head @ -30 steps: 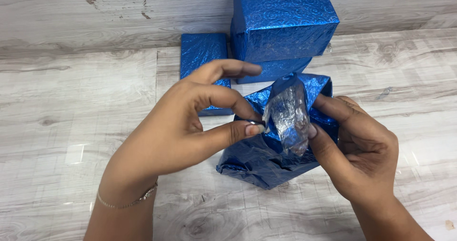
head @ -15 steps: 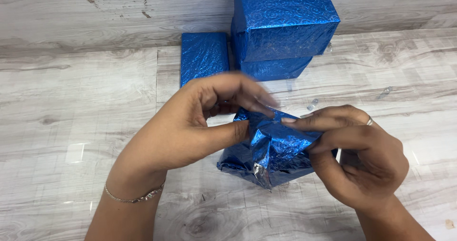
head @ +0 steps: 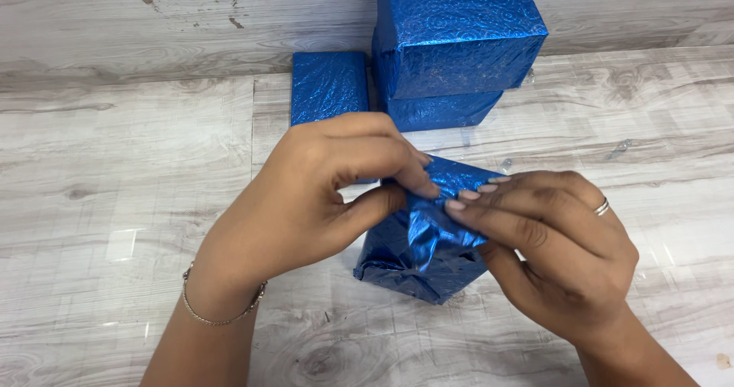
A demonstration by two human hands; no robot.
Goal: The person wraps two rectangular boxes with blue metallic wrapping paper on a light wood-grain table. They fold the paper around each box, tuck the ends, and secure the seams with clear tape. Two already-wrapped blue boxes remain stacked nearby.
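Blue foil parcel low on grey wood floor, just in front of stacked blue box and flat blue packet. Left hand pinching its top fold; right hand fingers pressed flat on same fold, meeting directly above parcel.
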